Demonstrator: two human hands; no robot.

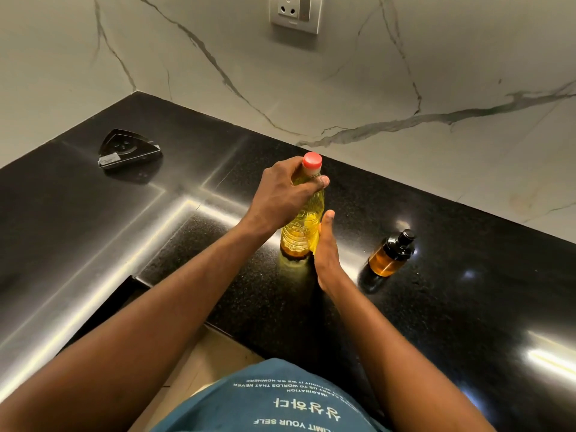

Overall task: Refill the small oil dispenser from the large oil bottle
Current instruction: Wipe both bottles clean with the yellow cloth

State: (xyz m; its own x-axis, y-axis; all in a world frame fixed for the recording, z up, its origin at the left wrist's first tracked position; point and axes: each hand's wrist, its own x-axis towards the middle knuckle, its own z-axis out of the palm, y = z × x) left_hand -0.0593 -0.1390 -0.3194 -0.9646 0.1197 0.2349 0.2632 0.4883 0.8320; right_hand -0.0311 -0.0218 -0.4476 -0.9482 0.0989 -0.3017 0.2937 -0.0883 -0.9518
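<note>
The large oil bottle (301, 227) stands upright on the black counter (436, 307), clear plastic with yellow oil and a red cap (312, 159) screwed on. My left hand (285, 194) is wrapped around its neck just under the cap. My right hand (327, 251) lies flat against the bottle's lower right side, fingers straight and touching it. The small oil dispenser (391, 254), amber glass with a black cap, stands to the right of the bottle, a hand's width from my right hand.
A black triangular holder (127, 148) sits at the back left on the steel surface (78, 244). A marble wall (343, 88) with a socket (296, 12) rises behind. The counter's front edge runs near my body.
</note>
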